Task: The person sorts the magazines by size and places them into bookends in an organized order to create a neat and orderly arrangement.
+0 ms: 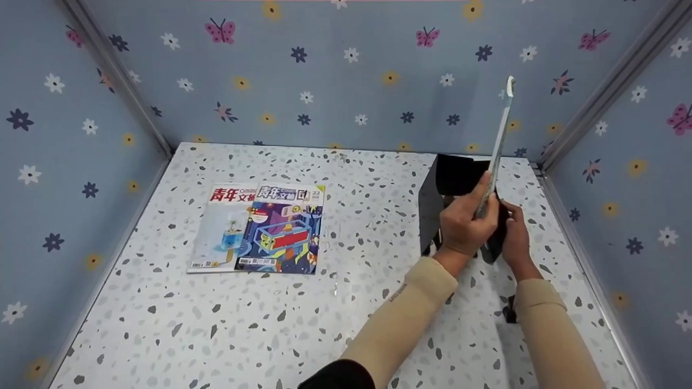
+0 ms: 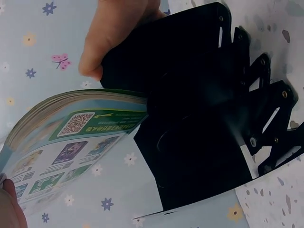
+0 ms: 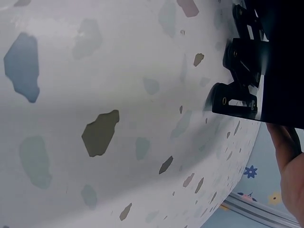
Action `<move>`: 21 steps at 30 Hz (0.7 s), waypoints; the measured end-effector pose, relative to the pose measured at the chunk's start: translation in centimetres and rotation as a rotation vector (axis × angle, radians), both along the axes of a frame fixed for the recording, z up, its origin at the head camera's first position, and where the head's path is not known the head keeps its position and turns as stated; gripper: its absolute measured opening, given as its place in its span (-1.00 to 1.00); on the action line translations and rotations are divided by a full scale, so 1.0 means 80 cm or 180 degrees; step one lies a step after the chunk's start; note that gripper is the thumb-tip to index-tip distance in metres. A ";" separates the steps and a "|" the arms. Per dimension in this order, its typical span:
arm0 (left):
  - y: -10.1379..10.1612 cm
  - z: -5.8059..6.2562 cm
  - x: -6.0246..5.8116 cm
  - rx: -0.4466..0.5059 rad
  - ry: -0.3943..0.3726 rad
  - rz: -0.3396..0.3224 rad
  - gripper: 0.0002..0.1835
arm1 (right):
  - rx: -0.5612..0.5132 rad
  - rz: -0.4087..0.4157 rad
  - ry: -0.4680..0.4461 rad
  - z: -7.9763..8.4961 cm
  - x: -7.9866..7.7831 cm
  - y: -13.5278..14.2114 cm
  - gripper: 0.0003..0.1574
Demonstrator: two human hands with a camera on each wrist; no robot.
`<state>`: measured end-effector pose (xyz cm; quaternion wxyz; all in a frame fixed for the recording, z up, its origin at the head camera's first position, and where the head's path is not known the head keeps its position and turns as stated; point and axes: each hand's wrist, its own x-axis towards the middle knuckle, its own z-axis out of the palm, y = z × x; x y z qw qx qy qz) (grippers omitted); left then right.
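Held mag (image 1: 504, 127): edge-on in head view, cover hidden.
Under mag (image 1: 219, 237): R side hidden by top mag (image 1: 284, 232).
Blk rack (image 3: 287, 71): cut off, R edge, R wrist view.
Dark bit (image 1: 509, 311) by R sleeve (image 1: 540, 302): too small to ID.

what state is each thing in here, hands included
held magazine: closed, raised on edge, one end at the rack; how far in, can't tell
black rack: unfolded, standing on the table
purple magazine: closed, flat, overlapping the pale one
pale magazine: closed, flat, partly covered
left hand: gripping the held magazine
right hand: gripping the rack's side
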<state>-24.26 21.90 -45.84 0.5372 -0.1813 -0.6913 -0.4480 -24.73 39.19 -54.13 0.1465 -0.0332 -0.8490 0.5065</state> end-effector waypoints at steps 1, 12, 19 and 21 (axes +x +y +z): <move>0.001 -0.002 -0.001 -0.0025 0.0023 0.0023 -0.61 | -0.0009 0.0037 0.0033 0.006 0.003 -0.004 -0.39; 0.009 -0.035 -0.008 -0.0167 0.0058 0.0096 -0.58 | -0.0264 -0.0066 -0.0294 0.007 0.000 -0.006 -0.36; 0.008 -0.053 -0.011 -0.0320 0.0043 0.0007 -0.60 | -0.0431 -0.0049 -0.0195 -0.007 -0.007 0.003 -0.36; 0.009 -0.058 -0.011 -0.0364 0.0054 0.0025 -0.59 | -0.0446 -0.0051 -0.0157 -0.007 -0.006 0.004 -0.37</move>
